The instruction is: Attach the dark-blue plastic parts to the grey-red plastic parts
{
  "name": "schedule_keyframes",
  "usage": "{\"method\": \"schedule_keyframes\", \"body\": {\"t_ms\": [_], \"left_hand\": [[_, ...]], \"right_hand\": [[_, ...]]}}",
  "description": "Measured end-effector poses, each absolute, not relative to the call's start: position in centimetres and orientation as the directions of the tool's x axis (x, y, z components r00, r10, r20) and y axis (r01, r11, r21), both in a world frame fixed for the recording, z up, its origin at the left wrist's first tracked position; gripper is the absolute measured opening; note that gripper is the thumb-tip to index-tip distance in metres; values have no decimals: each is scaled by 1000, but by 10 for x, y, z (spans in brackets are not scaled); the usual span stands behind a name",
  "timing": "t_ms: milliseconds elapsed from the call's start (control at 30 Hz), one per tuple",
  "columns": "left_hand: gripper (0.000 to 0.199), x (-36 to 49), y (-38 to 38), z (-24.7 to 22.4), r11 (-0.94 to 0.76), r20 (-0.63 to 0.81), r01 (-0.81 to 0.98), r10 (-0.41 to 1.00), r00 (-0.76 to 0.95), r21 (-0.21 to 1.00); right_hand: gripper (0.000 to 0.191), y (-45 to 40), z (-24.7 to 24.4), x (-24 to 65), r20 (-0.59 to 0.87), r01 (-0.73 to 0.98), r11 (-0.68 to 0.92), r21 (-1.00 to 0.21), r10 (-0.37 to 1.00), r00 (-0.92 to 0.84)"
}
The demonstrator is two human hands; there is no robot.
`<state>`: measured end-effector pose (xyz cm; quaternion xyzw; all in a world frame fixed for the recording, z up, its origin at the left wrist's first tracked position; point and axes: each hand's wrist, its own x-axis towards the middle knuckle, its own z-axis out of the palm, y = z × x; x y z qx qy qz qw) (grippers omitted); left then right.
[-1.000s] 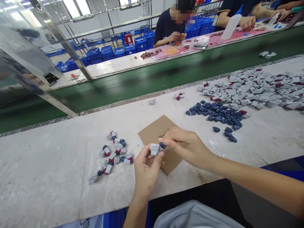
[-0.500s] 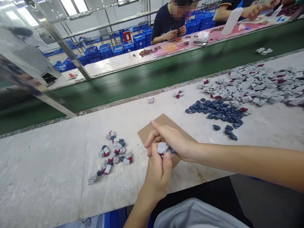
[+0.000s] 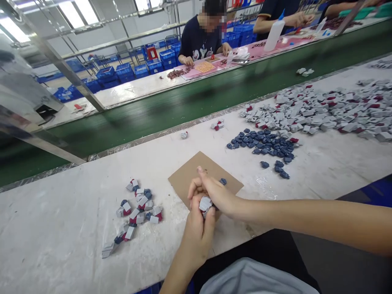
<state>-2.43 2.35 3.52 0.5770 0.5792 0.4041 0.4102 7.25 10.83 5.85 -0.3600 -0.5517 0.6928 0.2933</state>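
My left hand point(image 3: 196, 226) is closed, thumb and fingers pinching a small blocky grey-and-maroon plastic piece point(image 3: 206, 203). My right hand point(image 3: 214, 192) presses against the same piece from the far side; its fingers are curled and partly hidden behind my left fingers. Both hands are above the near part of a brown cardboard sheet point(image 3: 183, 179). On that sheet, just beyond my right hand, lies one dark blue piece point(image 3: 223, 181). Left of my hands is a group of joined grey, maroon and blue pieces point(image 3: 141, 204).
Loose dark blue pieces point(image 3: 266, 143) lie to the right, before a large heap of grey-and-maroon pieces point(image 3: 321, 110). A green conveyor belt point(image 3: 147, 120) runs beyond the table. Across it, a person point(image 3: 200, 43) sits by a white bottle point(image 3: 275, 34). A metal post point(image 3: 73, 81) stands left.
The view has shifted, so the table's contents sit further left. My hands have moved slightly nearer me on the cardboard, leaving the blue piece there in plain sight. Both still grip the grey-and-maroon piece.
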Motion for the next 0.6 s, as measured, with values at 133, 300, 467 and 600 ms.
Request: {"method": "schedule_keyframes", "body": {"t_ms": [133,300,467,600], "left_hand": [[33,-69,13,33,32,242,875,955,-169,483],[36,-104,1,20,142,387,990,914,-121,-25],[58,-99,-3,20,116,427,984,903,-48,-134],[69,-95,7,32,54,451,990,892,12,-133]], "right_hand": [[43,142,58,129,129,361,259,-896,930,-345],[32,155,51,233,357,884,359,-300,902,-245],[43,126,15,292,317,929,359,87,874,-368],[44,114,-6,295,341,961,276,-34,907,-248]]}}
